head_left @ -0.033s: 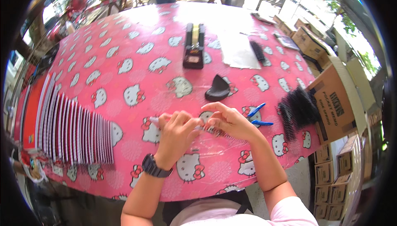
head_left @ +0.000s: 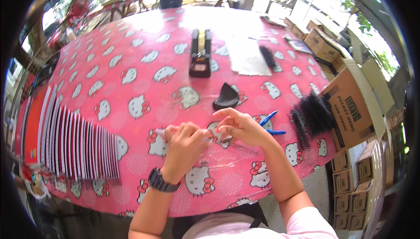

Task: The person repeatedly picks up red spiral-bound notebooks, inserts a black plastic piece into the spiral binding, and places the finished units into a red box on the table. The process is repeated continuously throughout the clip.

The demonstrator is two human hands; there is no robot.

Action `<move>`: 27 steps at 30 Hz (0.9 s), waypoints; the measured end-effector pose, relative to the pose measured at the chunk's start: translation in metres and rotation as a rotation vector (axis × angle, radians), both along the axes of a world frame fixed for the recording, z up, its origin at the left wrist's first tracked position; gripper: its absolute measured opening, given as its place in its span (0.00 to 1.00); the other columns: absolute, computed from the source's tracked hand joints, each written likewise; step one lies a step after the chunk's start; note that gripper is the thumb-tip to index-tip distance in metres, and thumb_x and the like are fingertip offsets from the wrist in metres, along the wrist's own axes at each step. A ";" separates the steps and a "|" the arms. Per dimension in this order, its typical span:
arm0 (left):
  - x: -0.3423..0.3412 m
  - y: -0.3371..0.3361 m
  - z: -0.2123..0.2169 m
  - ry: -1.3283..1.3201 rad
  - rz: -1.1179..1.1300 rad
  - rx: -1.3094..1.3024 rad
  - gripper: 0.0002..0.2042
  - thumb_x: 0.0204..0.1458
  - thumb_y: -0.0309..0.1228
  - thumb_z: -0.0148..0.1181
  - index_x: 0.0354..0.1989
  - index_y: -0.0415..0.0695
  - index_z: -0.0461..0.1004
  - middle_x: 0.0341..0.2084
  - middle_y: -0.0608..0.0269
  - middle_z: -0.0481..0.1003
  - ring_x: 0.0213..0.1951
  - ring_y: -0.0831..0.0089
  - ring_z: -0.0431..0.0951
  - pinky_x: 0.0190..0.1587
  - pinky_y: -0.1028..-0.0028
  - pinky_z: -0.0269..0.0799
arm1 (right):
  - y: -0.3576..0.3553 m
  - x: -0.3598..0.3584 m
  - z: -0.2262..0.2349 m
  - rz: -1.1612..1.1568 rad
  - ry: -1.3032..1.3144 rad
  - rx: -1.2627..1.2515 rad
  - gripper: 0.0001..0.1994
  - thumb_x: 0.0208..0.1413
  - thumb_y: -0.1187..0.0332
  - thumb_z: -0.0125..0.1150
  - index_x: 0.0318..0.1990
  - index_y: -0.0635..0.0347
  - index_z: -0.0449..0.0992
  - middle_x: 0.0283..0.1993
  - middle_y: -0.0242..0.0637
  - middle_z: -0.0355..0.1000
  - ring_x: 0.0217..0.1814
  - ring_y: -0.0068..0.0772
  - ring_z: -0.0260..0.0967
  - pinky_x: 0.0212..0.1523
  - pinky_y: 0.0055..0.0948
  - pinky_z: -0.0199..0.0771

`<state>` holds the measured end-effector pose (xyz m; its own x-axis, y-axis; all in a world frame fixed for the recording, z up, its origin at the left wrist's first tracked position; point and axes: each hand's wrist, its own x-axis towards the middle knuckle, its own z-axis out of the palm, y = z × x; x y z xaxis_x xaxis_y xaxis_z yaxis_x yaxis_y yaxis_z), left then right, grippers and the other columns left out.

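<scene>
A: Where are your hands right now?

B: Both meet over the near middle of the bench (head_left: 144, 59), which wears a pink cloth with white cartoon cats. Your left hand (head_left: 183, 145), a dark watch (head_left: 162, 181) on its wrist, has its fingers curled shut on one end of a small, pale, clear-wrapped item (head_left: 213, 135). Your right hand (head_left: 239, 127) pinches the other end between thumb and fingertips, the remaining fingers loosely bent.

A: And what lies around them?

B: A black spiral binding coil (head_left: 245, 146) lies on the cloth just under your right hand. Two blue pens (head_left: 269, 124) sit just to its right, and a heap of black coils (head_left: 313, 116) beyond, beside a cardboard box (head_left: 352, 107). A fanned row of white booklets (head_left: 74, 145) lies to your left.
</scene>
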<state>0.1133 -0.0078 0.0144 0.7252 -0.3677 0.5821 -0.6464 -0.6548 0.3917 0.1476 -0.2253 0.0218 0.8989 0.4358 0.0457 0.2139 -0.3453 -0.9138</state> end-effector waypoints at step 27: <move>0.017 0.031 -0.004 0.028 0.013 0.024 0.13 0.33 0.40 0.72 0.26 0.49 0.76 0.24 0.72 0.74 0.36 0.72 0.72 0.54 0.60 0.50 | -0.015 0.004 -0.006 0.285 0.123 0.204 0.28 0.51 0.42 0.59 0.45 0.61 0.78 0.41 0.37 0.73 0.44 0.32 0.66 0.51 0.33 0.64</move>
<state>0.1307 0.0233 0.0100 0.7460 -0.3718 0.5524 -0.6268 -0.6721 0.3941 0.1518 -0.2405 0.0160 0.7468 0.6627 0.0564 0.1594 -0.0960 -0.9825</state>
